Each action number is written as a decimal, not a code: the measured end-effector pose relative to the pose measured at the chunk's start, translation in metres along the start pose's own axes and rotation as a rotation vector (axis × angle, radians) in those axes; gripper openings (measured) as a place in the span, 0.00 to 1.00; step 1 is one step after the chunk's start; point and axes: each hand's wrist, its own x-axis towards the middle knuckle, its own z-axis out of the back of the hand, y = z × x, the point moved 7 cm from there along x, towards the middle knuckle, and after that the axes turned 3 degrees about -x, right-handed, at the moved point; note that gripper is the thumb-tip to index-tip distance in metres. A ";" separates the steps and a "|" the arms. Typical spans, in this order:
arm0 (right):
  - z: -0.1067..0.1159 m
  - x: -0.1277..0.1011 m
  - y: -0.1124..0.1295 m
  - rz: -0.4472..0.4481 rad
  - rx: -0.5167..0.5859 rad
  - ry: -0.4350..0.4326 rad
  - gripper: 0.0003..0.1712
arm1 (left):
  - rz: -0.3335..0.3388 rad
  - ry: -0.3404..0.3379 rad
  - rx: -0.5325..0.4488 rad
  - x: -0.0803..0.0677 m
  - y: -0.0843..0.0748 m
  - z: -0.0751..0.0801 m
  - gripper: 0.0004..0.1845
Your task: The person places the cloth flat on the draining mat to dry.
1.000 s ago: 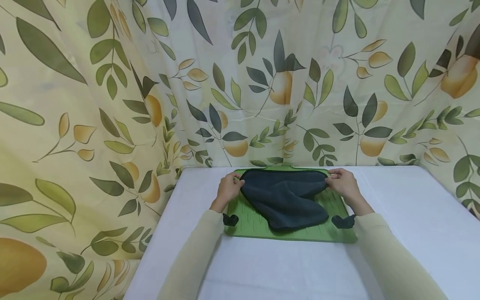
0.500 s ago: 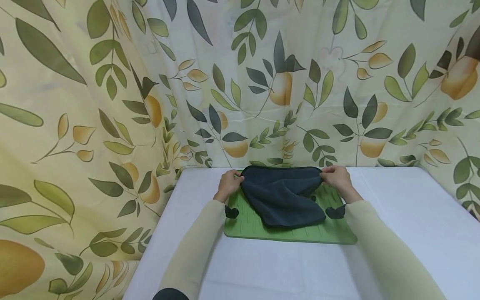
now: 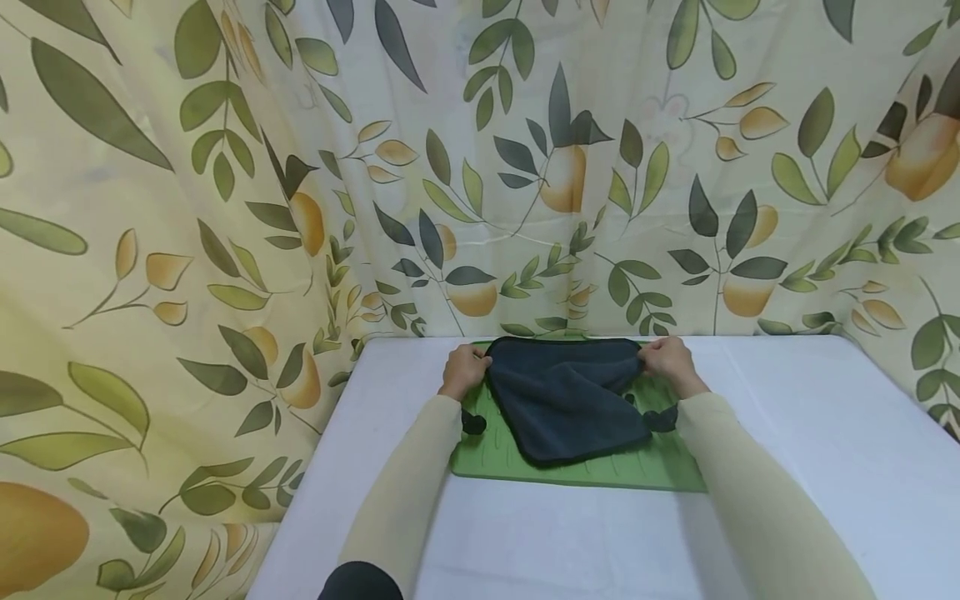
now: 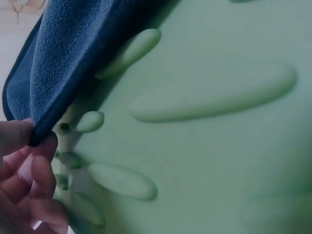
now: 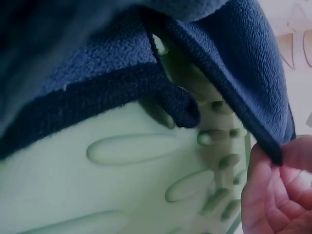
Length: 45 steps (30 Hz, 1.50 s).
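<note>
The left hand (image 3: 463, 371) and right hand (image 3: 668, 365) pinch two corners of one blue cloth (image 3: 562, 404), over one mat (image 3: 491, 458) by the far edge of one tabletop (image 3: 562, 537).

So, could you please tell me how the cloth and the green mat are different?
The cloth is dark blue with a soft pile; the mat is green with raised oblong bumps. The cloth is creased, its far corners pinched by the left hand and the right hand; the mat lies flat on the table. The cloth covers only part of the mat. Both have rounded corners.
</note>
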 end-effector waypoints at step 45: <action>0.000 -0.035 -0.013 0.208 0.063 0.222 0.20 | -0.329 0.088 0.023 -0.051 -0.001 0.010 0.02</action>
